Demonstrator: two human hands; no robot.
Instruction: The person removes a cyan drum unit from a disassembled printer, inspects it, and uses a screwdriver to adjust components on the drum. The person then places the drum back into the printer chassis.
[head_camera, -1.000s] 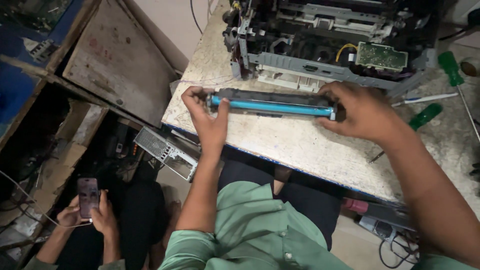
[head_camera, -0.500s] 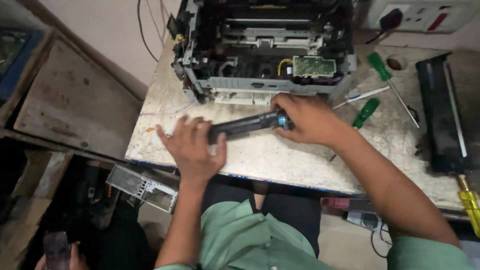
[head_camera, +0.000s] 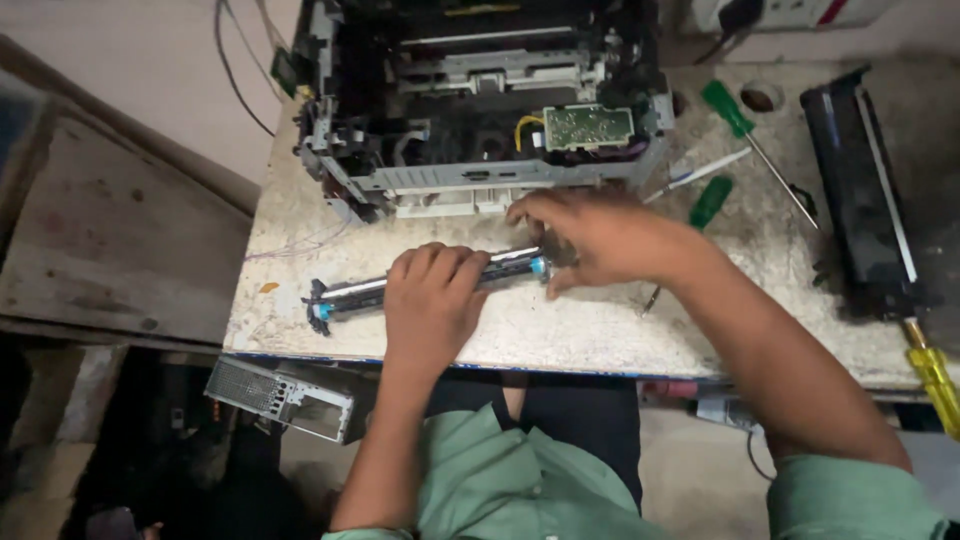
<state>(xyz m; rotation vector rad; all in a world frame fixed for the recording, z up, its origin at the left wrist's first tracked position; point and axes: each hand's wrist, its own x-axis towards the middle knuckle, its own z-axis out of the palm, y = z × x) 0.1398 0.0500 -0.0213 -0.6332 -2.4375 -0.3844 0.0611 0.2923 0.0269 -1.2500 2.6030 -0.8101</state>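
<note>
**Both hands on roller unit, tabletop in front of opened printer**

Roller (head_camera: 350, 292): long, dark with a silvery strip, blue caps at both ends. Lies flat on the tabletop (head_camera: 560, 335), slightly tilted, left end nearer the front edge, right end nearer the printer (head_camera: 480, 110). It sits just in front of the printer, apart from it.

Left hand (head_camera: 432, 300): palm down over the middle of the roller, fingers curled over its top and far side, close together. It covers the middle stretch; the left end with its blue cap (head_camera: 320, 312) shows clear of the hand.

Right hand (head_camera: 600, 235): at the right end of the roller, fingers bent and bunched, tips around the right blue cap (head_camera: 538, 267). Cannot tell whether it grips the cap or only touches it.

Printer: covers off, grey frame and a green circuit board (head_camera: 588, 126) exposed, standing at the back of the tabletop.

Right of the hands: two green-handled screwdrivers (head_camera: 728, 108), (head_camera: 710, 202), a white pen-like tool (head_camera: 700, 174) between them. Further right, a long black cartridge (head_camera: 860, 190) lies lengthwise; a yellow-handled screwdriver (head_camera: 935, 378) sits at its near end, by the tabletop's edge.

Below the front edge, left: a grey metal box (head_camera: 280, 398).
</note>
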